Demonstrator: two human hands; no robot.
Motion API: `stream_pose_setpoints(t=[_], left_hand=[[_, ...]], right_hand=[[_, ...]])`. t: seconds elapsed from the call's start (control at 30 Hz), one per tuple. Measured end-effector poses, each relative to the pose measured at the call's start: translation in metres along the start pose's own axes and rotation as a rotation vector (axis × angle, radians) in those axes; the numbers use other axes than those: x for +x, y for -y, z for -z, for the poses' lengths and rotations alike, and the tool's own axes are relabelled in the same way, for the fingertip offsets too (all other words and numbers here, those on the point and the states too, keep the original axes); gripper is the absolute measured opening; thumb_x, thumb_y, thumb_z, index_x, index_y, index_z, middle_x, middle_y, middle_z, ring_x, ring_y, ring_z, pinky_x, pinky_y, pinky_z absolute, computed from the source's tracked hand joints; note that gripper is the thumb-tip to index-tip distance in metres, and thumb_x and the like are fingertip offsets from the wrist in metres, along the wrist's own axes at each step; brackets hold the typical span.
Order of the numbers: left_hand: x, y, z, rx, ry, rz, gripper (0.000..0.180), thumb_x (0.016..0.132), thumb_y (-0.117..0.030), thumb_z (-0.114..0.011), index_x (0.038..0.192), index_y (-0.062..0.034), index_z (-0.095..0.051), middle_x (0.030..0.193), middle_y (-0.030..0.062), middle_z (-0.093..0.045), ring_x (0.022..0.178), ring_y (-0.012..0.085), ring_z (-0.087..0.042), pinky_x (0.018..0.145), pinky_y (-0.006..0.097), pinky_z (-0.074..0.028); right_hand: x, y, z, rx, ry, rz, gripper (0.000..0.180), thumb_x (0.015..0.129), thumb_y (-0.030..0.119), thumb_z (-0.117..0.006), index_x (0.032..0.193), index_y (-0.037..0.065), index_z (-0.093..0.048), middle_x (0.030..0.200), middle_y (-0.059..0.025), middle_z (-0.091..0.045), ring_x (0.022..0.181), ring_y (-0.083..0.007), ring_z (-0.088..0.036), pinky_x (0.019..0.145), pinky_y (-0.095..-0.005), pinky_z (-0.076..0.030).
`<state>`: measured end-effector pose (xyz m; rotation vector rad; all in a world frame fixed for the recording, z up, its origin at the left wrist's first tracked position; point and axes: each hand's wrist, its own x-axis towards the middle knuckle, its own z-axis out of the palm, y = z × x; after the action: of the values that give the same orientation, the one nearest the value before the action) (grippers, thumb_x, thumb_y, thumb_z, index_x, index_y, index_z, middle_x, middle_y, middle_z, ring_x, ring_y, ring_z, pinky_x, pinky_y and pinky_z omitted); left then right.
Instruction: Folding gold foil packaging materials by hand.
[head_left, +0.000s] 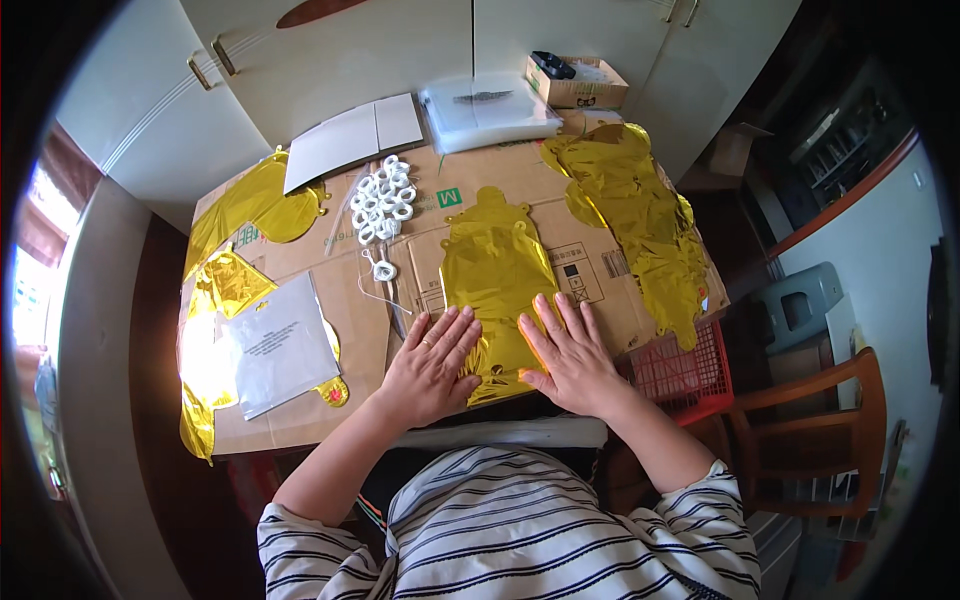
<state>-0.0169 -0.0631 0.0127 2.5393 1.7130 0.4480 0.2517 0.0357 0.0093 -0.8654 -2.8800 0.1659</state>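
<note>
Your left hand (pixel 432 362) and your right hand (pixel 570 355) lie flat, palms down and fingers spread, on the near end of a flat, shiny gold foil balloon (pixel 497 285); neither hand grips anything, they only press on the foil, one on each side of its middle line. This gold foil balloon lies uninflated in the middle of a brown cardboard sheet (pixel 590 260) that covers the table, with its narrow top pointing away from you. To the left of the balloon, near your left hand, a clear plastic bag with a white paper sheet inside (pixel 280 345) rests on more crumpled gold foil (pixel 205 350). To the right of the balloon, a pile of wrinkled gold foil balloons (pixel 640 215) reaches to the edge of the cardboard, and below this pile a red plastic basket (pixel 685 370) stands beside the table. Farther than the balloon, to its upper left, you see a heap of small white plastic rings (pixel 383 205), and left of them another gold foil piece (pixel 255 205). Beyond these lie a grey folded card (pixel 350 140) and a stack of clear plastic bags (pixel 488 112). Farthest from the balloon, a small open cardboard box (pixel 578 82) stands by the white cupboard doors (pixel 330 60).
</note>
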Motion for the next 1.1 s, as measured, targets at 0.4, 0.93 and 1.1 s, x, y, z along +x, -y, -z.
stream_pose_setpoints(t=[0.4,0.93,1.1], left_hand=[[0.006,0.010,0.025,-0.129,0.126,0.047,0.114,0.080,-0.062,-0.073,0.161,0.0007,-0.023,0.165,0.0203,-0.030,0.155,0.0321,-0.026,0.127,0.052,-0.015],[-0.034,-0.041,0.013,-0.219,-0.338,0.349,0.065,0.076,-0.026,-0.085,0.133,-0.0055,-0.060,0.116,0.0116,-0.067,0.107,0.0326,-0.061,0.102,0.049,-0.040],[-0.032,-0.070,-0.003,-0.181,-0.434,0.535,0.061,0.074,-0.021,-0.087,0.128,-0.0080,-0.062,0.090,0.0015,-0.069,0.100,0.0262,-0.062,0.097,0.046,-0.039]], right_hand=[[0.001,0.000,0.002,0.001,0.009,0.001,0.080,0.100,0.057,-0.052,0.162,0.012,-0.029,0.169,-0.0211,-0.018,0.155,-0.0443,-0.014,0.124,-0.0624,-0.011],[0.002,-0.007,0.005,0.121,-0.030,0.022,0.076,0.102,0.058,-0.049,0.162,0.014,-0.032,0.169,-0.0202,-0.021,0.155,-0.0421,-0.018,0.124,-0.0610,-0.012],[0.000,-0.009,0.002,0.152,-0.069,0.034,0.072,0.102,0.052,-0.051,0.161,0.015,-0.033,0.168,-0.0188,-0.024,0.155,-0.0401,-0.020,0.125,-0.0590,-0.012]])
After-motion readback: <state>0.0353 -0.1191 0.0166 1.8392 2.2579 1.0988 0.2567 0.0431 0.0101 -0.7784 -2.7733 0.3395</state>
